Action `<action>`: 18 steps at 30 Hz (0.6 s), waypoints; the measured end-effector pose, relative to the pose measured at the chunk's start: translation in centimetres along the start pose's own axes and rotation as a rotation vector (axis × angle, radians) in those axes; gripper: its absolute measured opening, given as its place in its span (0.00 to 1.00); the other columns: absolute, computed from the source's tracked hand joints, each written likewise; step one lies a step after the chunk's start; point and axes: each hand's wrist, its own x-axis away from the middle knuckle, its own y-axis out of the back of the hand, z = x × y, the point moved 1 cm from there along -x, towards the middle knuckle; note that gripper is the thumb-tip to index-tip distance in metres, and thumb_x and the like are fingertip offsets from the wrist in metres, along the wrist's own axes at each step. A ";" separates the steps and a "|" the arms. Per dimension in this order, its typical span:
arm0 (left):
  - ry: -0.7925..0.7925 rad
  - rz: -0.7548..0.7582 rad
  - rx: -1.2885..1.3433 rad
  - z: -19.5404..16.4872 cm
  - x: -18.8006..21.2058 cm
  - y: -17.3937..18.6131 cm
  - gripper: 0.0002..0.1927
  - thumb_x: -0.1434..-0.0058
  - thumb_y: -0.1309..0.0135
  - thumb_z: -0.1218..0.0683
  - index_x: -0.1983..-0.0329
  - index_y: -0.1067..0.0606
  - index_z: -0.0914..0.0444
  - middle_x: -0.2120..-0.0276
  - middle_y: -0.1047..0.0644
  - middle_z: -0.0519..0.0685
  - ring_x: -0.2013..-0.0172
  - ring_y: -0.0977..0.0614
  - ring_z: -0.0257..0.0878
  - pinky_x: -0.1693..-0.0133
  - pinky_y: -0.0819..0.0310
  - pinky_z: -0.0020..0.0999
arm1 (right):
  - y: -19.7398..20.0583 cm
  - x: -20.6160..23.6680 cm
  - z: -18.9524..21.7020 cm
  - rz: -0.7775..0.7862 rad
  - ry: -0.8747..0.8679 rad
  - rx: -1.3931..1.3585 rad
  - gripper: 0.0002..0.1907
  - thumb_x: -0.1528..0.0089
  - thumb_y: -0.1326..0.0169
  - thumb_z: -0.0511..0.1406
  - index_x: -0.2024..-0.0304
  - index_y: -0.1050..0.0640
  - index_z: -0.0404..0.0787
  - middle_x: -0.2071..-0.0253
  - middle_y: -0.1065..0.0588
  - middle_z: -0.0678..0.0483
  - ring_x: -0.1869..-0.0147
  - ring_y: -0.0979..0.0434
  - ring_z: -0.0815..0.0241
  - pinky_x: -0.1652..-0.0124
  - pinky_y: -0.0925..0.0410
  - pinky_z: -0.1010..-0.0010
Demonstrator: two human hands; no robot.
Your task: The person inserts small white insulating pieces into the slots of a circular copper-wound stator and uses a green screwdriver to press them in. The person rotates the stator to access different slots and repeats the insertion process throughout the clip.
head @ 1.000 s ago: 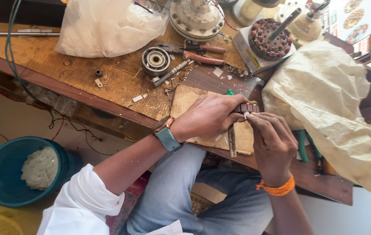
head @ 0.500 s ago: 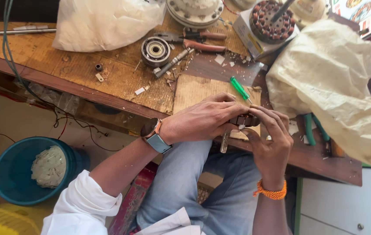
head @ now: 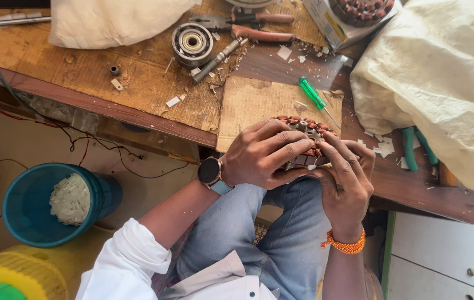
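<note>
Both my hands hold a round motor stator with copper windings and a grey laminated core, at the near edge of the wooden workbench. My left hand wraps over its left side, a dark watch on the wrist. My right hand, with an orange thread band at the wrist, grips its right side, fingers on the windings. The stator's lower part is hidden by my fingers. Just behind it lie a cardboard sheet and a green-handled screwdriver.
On the bench: a metal bearing housing, pliers with brown handles, a bolt, white scraps, a white bag, a cream bag, green-handled cutters. A blue bucket of white scraps stands on the floor at left.
The stator has come up off the bench edge into both hands and now shows its wound face. The view has shifted down and closer.
</note>
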 end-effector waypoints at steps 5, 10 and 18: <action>0.003 -0.022 -0.046 0.8 -0.8 -4.2 0.26 0.37 0.32 0.43 0.44 0.22 0.62 0.51 0.19 0.50 0.53 0.16 0.45 0.47 0.21 0.42 | 0.1 0.5 -4.9 -0.024 -0.010 -0.001 0.21 0.36 0.38 0.39 0.42 0.21 0.39 0.39 0.22 0.53 0.35 0.27 0.50 0.35 0.35 0.61; -0.021 -0.022 -0.116 0.7 -1.3 -7.1 0.23 0.37 0.33 0.44 0.45 0.21 0.61 0.53 0.19 0.50 0.54 0.16 0.44 0.49 0.20 0.41 | 1.0 1.2 -7.6 -0.027 -0.036 -0.021 0.21 0.35 0.38 0.38 0.41 0.21 0.38 0.39 0.22 0.52 0.35 0.27 0.50 0.36 0.35 0.62; -0.064 -0.101 -0.173 0.8 -2.7 -10.2 0.18 0.34 0.35 0.46 0.49 0.21 0.61 0.56 0.18 0.49 0.58 0.14 0.41 0.54 0.17 0.38 | 2.2 0.8 -10.1 -0.058 -0.042 -0.044 0.17 0.34 0.39 0.37 0.44 0.21 0.39 0.41 0.22 0.54 0.35 0.27 0.50 0.37 0.34 0.63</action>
